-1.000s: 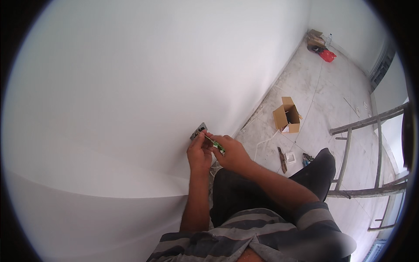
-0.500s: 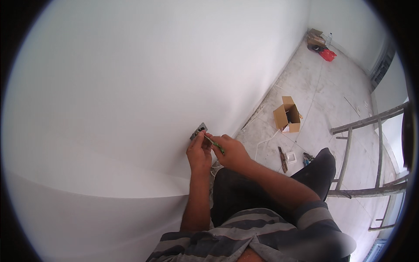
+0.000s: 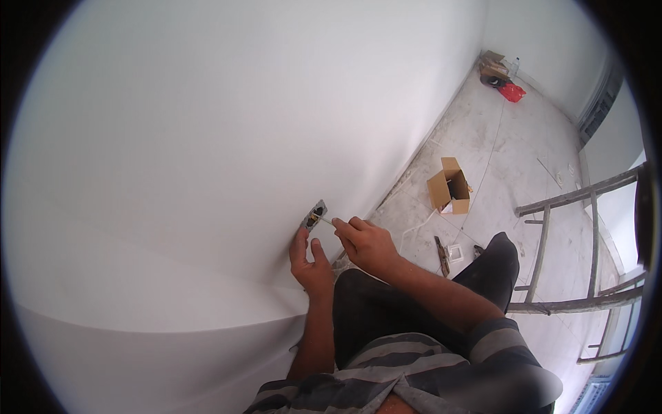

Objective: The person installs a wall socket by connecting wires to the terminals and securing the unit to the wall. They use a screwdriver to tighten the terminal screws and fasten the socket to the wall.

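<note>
A grey socket mount (image 3: 318,207) with a dark, brassy middle sits in the white wall in front of me. My left hand (image 3: 312,269) is just below it, thumb and fingers apart, its fingertips at the mount's lower edge. My right hand (image 3: 369,245) is closed round a screwdriver (image 3: 326,220). The thin shaft points left at the middle of the mount, and my fingers cover the handle. Whether the tip sits in a screw is too small to tell.
On the tiled floor to the right are an open cardboard box (image 3: 438,190), a white square frame (image 3: 455,253) and a brownish long tool (image 3: 442,255). A ladder (image 3: 586,305) stands at the right. A red bag (image 3: 512,92) and a bottle (image 3: 514,67) are in the far corner.
My left hand has come away from the screwdriver and dropped to the mount's lower edge, its fingers now apart. My right fingers now cover the green handle. The view has shifted slightly.
</note>
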Available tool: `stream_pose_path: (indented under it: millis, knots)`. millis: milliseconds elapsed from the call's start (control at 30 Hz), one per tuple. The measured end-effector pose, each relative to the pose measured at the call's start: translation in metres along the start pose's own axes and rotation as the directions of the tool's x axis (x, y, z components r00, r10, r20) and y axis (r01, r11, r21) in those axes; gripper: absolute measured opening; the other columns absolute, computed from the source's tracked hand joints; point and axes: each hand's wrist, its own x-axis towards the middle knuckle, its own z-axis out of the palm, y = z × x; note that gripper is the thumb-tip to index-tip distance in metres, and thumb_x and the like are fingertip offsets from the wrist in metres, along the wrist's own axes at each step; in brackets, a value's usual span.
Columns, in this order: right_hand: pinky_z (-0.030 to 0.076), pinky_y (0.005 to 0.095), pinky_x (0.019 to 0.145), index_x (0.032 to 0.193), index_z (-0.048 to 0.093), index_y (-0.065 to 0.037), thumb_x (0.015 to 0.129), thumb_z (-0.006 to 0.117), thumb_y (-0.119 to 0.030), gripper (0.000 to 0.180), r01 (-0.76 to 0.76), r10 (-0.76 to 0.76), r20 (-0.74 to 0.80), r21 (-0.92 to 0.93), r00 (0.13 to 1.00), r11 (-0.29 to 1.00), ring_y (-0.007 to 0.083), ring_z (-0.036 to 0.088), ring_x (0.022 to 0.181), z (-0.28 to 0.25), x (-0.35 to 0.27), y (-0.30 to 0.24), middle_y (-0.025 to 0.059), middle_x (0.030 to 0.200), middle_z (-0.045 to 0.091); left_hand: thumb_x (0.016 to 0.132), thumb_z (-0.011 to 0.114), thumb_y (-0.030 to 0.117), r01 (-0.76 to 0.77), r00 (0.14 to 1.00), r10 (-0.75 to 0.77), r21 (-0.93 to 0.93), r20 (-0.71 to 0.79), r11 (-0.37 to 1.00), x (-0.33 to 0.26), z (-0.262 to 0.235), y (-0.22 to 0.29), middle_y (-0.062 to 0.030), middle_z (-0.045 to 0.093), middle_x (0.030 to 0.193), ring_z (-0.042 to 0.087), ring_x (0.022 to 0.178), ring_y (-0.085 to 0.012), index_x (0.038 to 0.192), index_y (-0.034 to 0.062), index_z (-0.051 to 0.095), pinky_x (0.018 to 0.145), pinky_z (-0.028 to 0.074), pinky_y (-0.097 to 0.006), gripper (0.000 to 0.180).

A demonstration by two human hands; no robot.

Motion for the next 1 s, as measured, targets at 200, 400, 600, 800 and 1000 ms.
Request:
stream_pose_path:
  millis: [200, 400, 600, 800, 1000]
  knots:
    - [0.05, 0.0382, 0.051, 0.118, 0.066, -0.002, 0.095, 0.067, -0.015, 0.026, 0.01, -0.004, -0.065, 0.094, 0.998, 0.996, 0.0262, 0.062, 0.059, 0.019, -0.003, 0.003, 0.011, 0.079, 0.064, 0.091, 0.055, -0.004, -0.11, 0.992, 0.101, 0.134, 0.074, 0.985, -0.005, -0.002, 0.007, -0.0234, 0.062, 0.13, 0.058, 0.125, -0.0387, 0.136, -0.0078, 0.056, 0.105, 0.047, -0.045, 0.044]
    - [0.034, 0.0234, 0.042, 0.113, 0.067, -0.001, 0.097, 0.068, -0.016, 0.023, -0.704, 0.435, 0.663, 0.704, 0.609, -0.086, 0.0071, 0.047, 0.051, 0.002, 0.016, 0.005, 0.0016, 0.078, 0.059, 0.091, 0.056, -0.005, -0.164, 0.983, 0.148, 0.16, 0.109, 0.973, -0.001, -0.008, 0.001, -0.0229, 0.06, 0.133, 0.058, 0.126, -0.0365, 0.138, -0.0061, 0.055, 0.107, 0.046, -0.043, 0.047]
    - [0.043, 0.0282, 0.048, 0.109, 0.066, 0.001, 0.098, 0.066, -0.02, 0.023, 0.153, -0.116, -0.229, 0.155, 0.966, 0.976, 0.0107, 0.054, 0.054, 0.031, 0.0, 0.021, 0.0036, 0.078, 0.06, 0.091, 0.057, -0.005, -0.15, 0.985, 0.135, 0.154, 0.104, 0.977, -0.004, -0.002, -0.001, -0.023, 0.06, 0.134, 0.058, 0.126, -0.0365, 0.138, -0.006, 0.055, 0.107, 0.046, -0.043, 0.047]
    - [0.044, 0.0284, 0.051, 0.104, 0.065, 0.0, 0.098, 0.066, -0.02, 0.021, -0.561, 0.408, 0.387, 0.611, 0.827, 0.558, 0.0118, 0.056, 0.055, 0.016, 0.014, 0.015, 0.0025, 0.073, 0.058, 0.091, 0.056, -0.005, -0.151, 0.985, 0.136, 0.144, 0.11, 0.978, -0.003, -0.005, 0.001, -0.0231, 0.06, 0.134, 0.058, 0.126, -0.0364, 0.137, -0.007, 0.055, 0.108, 0.046, -0.043, 0.047]
    - [0.045, 0.0291, 0.051, 0.105, 0.065, 0.0, 0.096, 0.067, -0.018, 0.021, -0.73, 0.434, 0.671, 0.682, 0.601, -0.043, 0.0125, 0.058, 0.057, -0.001, 0.02, 0.005, 0.0016, 0.071, 0.061, 0.091, 0.056, -0.005, -0.15, 0.984, 0.134, 0.144, 0.113, 0.978, -0.004, -0.009, 0.008, -0.023, 0.061, 0.133, 0.058, 0.127, -0.0358, 0.137, -0.0076, 0.055, 0.109, 0.045, -0.042, 0.046]
